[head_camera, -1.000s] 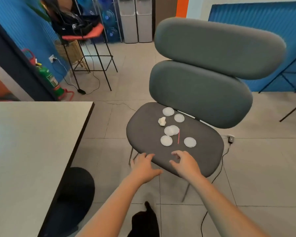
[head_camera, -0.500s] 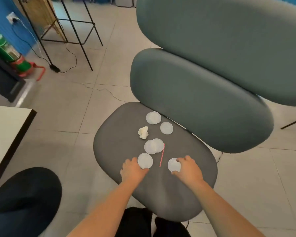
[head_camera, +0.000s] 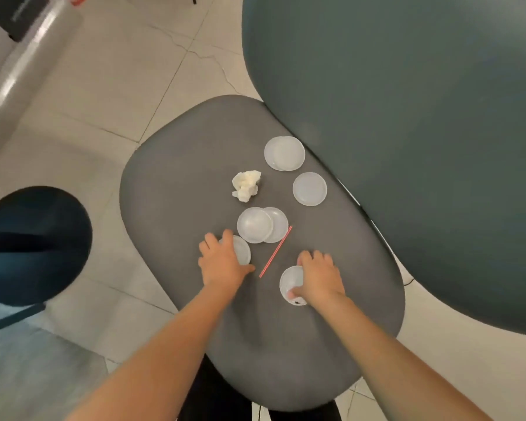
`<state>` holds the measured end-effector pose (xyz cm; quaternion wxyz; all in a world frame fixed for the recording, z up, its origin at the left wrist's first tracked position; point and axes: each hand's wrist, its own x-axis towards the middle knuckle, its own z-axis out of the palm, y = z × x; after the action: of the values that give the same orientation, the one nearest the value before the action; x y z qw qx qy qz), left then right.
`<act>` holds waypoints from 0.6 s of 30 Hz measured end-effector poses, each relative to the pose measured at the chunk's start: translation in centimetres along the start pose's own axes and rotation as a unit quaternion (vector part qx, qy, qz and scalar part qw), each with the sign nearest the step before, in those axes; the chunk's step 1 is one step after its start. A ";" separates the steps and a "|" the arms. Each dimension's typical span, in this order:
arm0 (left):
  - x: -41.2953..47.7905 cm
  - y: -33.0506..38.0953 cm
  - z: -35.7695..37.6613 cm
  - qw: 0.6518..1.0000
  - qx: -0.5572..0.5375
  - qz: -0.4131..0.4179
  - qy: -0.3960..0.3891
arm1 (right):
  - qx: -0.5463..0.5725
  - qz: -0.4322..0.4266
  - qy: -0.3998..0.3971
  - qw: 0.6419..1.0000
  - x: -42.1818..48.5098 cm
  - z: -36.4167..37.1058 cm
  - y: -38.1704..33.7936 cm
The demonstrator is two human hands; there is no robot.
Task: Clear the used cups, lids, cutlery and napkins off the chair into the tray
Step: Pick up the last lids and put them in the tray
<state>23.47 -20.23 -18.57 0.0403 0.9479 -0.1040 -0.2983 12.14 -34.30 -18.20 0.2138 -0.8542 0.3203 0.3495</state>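
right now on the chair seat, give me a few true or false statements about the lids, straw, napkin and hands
1. The straw lies between the two hands. True.
2. The napkin is in the left hand. False: it lies loose on the seat, apart from both hands.
3. The right hand grips a lid with its thumb at the near edge. True.
4. Two lids overlap just beyond the left hand. True.
5. The straw is blue. False: it is red.
6. The left hand is off the seat, touching nothing. False: it rests on a lid.
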 end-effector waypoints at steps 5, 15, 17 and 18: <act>0.9 0.1 -0.3 0.985 -0.170 -0.021 0.021 | 0.157 -0.001 -0.040 0.987 1.9 -3.4 1.8; 3.4 8.4 0.5 0.992 -0.019 0.085 0.093 | 0.308 0.032 0.081 0.947 10.5 -10.6 1.4; 3.3 8.7 1.4 0.992 -0.006 0.071 0.106 | 0.227 0.036 0.098 0.968 10.9 -10.2 0.9; 3.3 8.6 1.7 0.992 -0.016 0.063 0.109 | 0.204 0.040 0.111 0.972 10.9 -10.1 0.8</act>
<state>23.66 -29.41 -20.61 0.0852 0.9655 -0.1540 -0.1921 22.28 -45.13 -19.61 0.3323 -0.8124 0.4408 0.1880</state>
